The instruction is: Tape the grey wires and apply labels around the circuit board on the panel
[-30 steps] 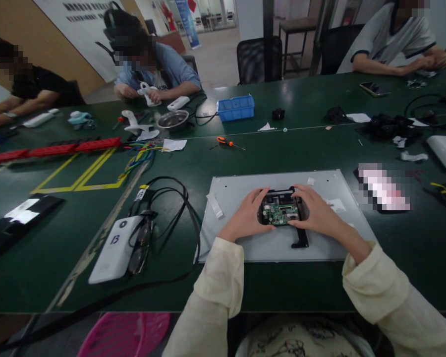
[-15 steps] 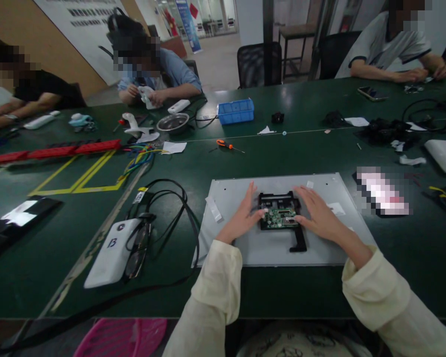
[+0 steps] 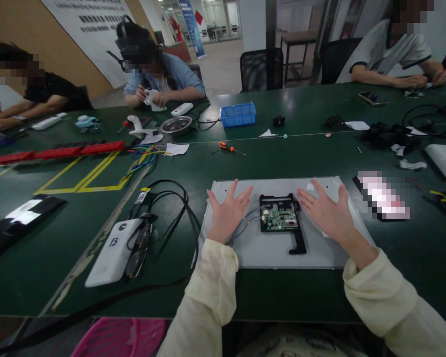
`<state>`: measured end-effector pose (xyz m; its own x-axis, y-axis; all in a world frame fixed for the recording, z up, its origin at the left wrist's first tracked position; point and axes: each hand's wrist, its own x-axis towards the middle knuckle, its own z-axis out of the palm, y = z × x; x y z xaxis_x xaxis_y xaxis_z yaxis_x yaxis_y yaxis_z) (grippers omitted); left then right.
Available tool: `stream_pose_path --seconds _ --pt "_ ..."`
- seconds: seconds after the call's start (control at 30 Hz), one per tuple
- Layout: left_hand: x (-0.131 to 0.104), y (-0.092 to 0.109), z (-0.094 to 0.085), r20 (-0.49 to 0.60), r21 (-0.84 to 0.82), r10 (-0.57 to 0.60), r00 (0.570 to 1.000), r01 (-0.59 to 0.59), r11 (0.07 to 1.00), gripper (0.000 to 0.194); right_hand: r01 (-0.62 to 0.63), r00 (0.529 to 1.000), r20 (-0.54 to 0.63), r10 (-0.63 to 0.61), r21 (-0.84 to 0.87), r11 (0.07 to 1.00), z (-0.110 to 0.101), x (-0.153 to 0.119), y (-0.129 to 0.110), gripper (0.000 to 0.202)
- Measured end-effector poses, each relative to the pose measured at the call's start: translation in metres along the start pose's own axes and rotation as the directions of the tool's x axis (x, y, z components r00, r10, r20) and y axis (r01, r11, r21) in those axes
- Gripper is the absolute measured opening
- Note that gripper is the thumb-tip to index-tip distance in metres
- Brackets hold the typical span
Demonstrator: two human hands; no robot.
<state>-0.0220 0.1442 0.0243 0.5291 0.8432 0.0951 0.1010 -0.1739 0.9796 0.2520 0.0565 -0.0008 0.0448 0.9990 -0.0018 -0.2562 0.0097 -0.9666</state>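
Note:
A green circuit board (image 3: pixel 280 219) sits in a black frame (image 3: pixel 300 240) whose arm extends toward the table's front. Both rest on a light grey panel (image 3: pixel 260 255). To the left of the frame my left hand (image 3: pixel 228 213) is held palm up with its fingers spread, holding nothing. Thin grey wires (image 3: pixel 245 222) run from the board's left side toward that hand. My right hand (image 3: pixel 329 210) is spread out on the other side, empty, its fingertips close to the frame's right edge. A small white piece (image 3: pixel 310 187) lies behind these fingertips.
Left of the panel are a white power bank (image 3: pixel 109 253), glasses (image 3: pixel 137 250) and black cables (image 3: pixel 186 208). A phone (image 3: pixel 382 196) lies to the right. Beyond are an orange screwdriver (image 3: pixel 226 147) and a blue basket (image 3: pixel 238 115). Several people sit across the table.
Both hands have moved outward off the frame and turned up, with fingers spread wider. The wires left of the board now show. The view has shifted slightly.

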Motion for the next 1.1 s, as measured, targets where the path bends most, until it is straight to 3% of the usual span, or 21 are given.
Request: stream_pose_path --seconds 0.1,0.2,0.27,0.37,0.43,0.47,0.5,0.57,0.63,0.83,1.0,1.1 --pt "-0.002 0.002 -0.001 0.014 -0.389 -0.092 0.996 0.09 0.917 0.092 0.061 0.998 0.024 -0.059 -0.146 0.987 -0.002 0.0 0.002 0.079" --pt "-0.001 0.006 0.0 0.005 -0.561 -0.17 0.985 0.143 0.815 0.097 0.069 0.997 0.057 -0.06 -0.168 0.983 -0.002 0.0 0.002 0.078" --pt "-0.001 0.008 0.001 -0.008 -0.644 -0.169 0.986 0.125 0.755 0.087 0.073 0.995 0.078 -0.061 -0.162 0.984 -0.003 0.0 0.003 0.077" --pt "-0.001 0.006 0.001 -0.102 -0.743 -0.11 0.989 -0.002 0.67 0.042 0.135 0.991 0.011 -0.134 -0.111 0.985 -0.007 0.002 0.007 0.061" --pt "-0.001 0.001 -0.001 -0.219 -0.784 -0.073 0.973 -0.131 0.607 0.012 0.193 0.975 -0.11 -0.192 -0.006 0.981 -0.009 0.003 0.01 0.031" --pt "-0.001 -0.002 -0.002 -0.275 -0.793 -0.064 0.959 -0.189 0.579 0.017 0.213 0.966 -0.163 -0.202 0.058 0.975 -0.01 0.003 0.01 0.014" --pt "-0.002 -0.005 -0.004 -0.314 -0.798 -0.068 0.947 -0.225 0.559 0.026 0.224 0.96 -0.199 -0.197 0.119 0.967 -0.011 0.002 0.01 0.01" --pt "-0.003 -0.008 -0.007 -0.338 -0.802 -0.098 0.936 -0.232 0.55 0.039 0.217 0.961 -0.213 -0.173 0.2 0.956 -0.011 -0.001 0.007 0.032" --pt "-0.005 -0.009 -0.008 -0.326 -0.805 -0.128 0.937 -0.204 0.557 0.043 0.204 0.967 -0.199 -0.159 0.229 0.952 -0.009 -0.004 0.002 0.039" --pt "-0.007 -0.004 -0.006 -0.272 -0.804 -0.112 0.956 -0.162 0.572 0.045 0.207 0.965 -0.212 -0.154 0.257 0.944 0.0 -0.01 -0.01 0.034" --pt "-0.005 -0.005 -0.004 -0.243 -0.791 -0.145 0.959 -0.109 0.602 0.046 0.23 0.956 -0.221 -0.195 0.147 0.962 0.0 -0.009 -0.004 0.031" --pt "-0.003 -0.005 -0.002 -0.199 -0.769 -0.131 0.971 -0.072 0.635 0.043 0.28 0.928 -0.252 -0.275 -0.016 0.96 0.0 -0.007 0.005 0.025"
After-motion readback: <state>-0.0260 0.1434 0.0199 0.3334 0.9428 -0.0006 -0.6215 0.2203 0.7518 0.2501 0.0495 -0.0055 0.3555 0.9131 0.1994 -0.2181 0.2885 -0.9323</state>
